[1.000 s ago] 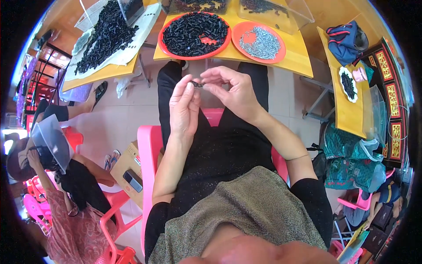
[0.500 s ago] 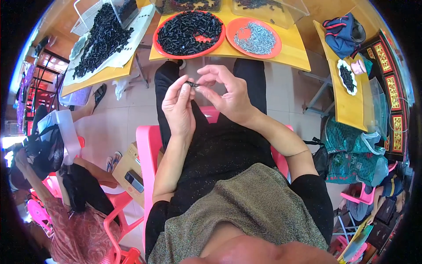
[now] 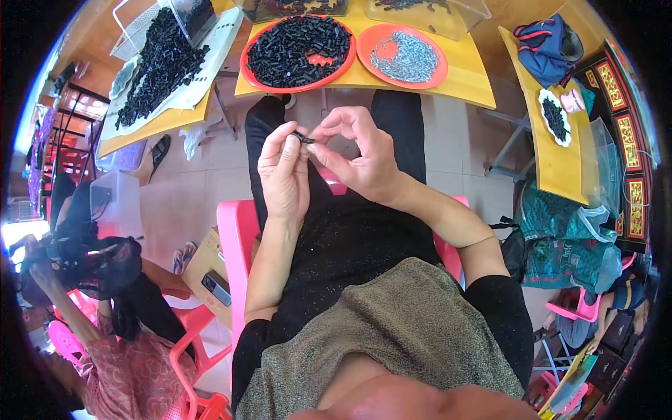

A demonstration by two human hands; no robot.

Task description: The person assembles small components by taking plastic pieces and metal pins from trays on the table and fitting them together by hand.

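Note:
My left hand (image 3: 284,175) pinches a small black piece (image 3: 302,137) between thumb and forefinger, held up in front of my lap. My right hand (image 3: 364,154) meets it from the other side, thumb and forefinger closed at the end of the same piece. Whether a tiny pin is also between these fingertips is too small to tell. Just beyond my hands, on a yellow table (image 3: 462,80), a red round tray (image 3: 243,61) holds a heap of short black tubular pieces (image 3: 294,49). Beside it, an orange-red plate (image 3: 435,75) carries many small silvery metal pins (image 3: 409,59).
More black pieces (image 3: 157,70) are heaped on a sheet on the left table. Clear bins (image 3: 420,19) stand at the back. On the right table lie a blue bag (image 3: 549,52) and a white dish (image 3: 564,140). A person (image 3: 133,371) sits at left near a phone (image 3: 216,288) on a box.
My hands stay on the black piece, with only a small shift of the fingers. At the left, the other person's dark bag and arms have moved slightly.

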